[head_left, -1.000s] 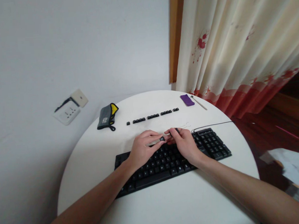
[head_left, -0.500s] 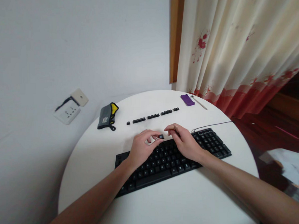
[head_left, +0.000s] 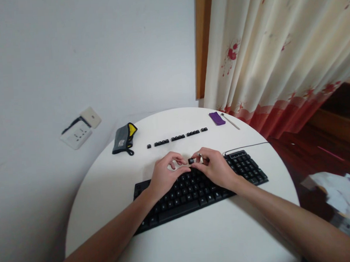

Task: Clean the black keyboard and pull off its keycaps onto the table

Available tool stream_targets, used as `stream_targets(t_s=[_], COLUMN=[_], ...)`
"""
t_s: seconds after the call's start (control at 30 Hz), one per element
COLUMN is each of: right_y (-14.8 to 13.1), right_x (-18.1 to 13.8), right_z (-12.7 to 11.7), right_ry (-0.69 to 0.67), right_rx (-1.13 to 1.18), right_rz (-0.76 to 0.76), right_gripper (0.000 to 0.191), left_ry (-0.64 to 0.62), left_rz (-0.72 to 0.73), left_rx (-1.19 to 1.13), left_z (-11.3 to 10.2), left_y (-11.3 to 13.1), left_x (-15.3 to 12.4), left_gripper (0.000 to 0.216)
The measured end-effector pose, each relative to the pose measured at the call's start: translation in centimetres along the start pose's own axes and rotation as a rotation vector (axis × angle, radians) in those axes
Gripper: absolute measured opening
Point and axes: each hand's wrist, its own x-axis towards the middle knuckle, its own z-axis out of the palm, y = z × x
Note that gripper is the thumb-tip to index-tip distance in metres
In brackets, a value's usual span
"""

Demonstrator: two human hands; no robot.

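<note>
A small black keycap (head_left: pixel 191 161) is pinched between the thumb and index finger of my right hand (head_left: pixel 213 165), above the back edge of the keyboard. My left hand (head_left: pixel 166 170) is just left of the keycap, thumb and fingers apart with nothing between them. Under both hands lies the black keyboard (head_left: pixel 179 213), its upper middle partly hidden by them. Behind it, loose black keycaps (head_left: pixel 178 137) stand in a spaced row on the white round table (head_left: pixel 215 234).
A grey and yellow cloth (head_left: pixel 122 139) lies at the back left. A purple cloth (head_left: pixel 217 118) and a thin brush (head_left: pixel 231 121) lie at the back right. The keyboard cable (head_left: pixel 246 146) runs off the right edge. Wall and curtain (head_left: pixel 248 72) border the table.
The keycap has passed from my left fingers to my right ones. My right hand has moved slightly left, and the left fingers have parted. The view has shifted a little.
</note>
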Motion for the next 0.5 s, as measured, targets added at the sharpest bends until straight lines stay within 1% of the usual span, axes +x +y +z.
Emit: stream_targets(t_s=[0.1,0.17,0.2,0.23,0.3,0.4,0.5], right_y=[1.9,4.0,5.2,6.5,8.9,12.2,14.7], right_x=[2.7,5.1,6.4,7.6,9.6,11.5,12.5], right_z=[-2.5,-4.6,-5.5,-6.4,-7.5,-8.0,-7.6], right_ry=[0.145,0.244,0.257,0.247,0.17,0.118,0.062], right_rx=[-0.102,-0.222,-0.294,-0.364,-0.487,-0.519,-0.518], right_rz=[0.083,0.153,0.209,0.271,0.386,0.421,0.413], right_gripper=[0.018,0.021,0.021,0.021,0.021,0.018,0.019], left_ry=[0.003,-0.014,-0.021,-0.028,-0.038,-0.049,-0.077], left_rz=[-0.043,-0.064,-0.068,-0.069,-0.071,-0.07,-0.049], left_rx=[-0.024,-0.018,-0.012,-0.008,0.005,0.032,0.05], left_z=[0.1,0.2,0.2,0.2,0.1,0.0,-0.1], left_y=[-0.2,-0.2,-0.1,-0.1,0.1,0.2,0.2], left_x=[0.0,0.0,0.0,0.0,0.0,0.0,0.0], left_gripper=[0.022,0.018,0.018,0.017,0.015,0.01,0.008])
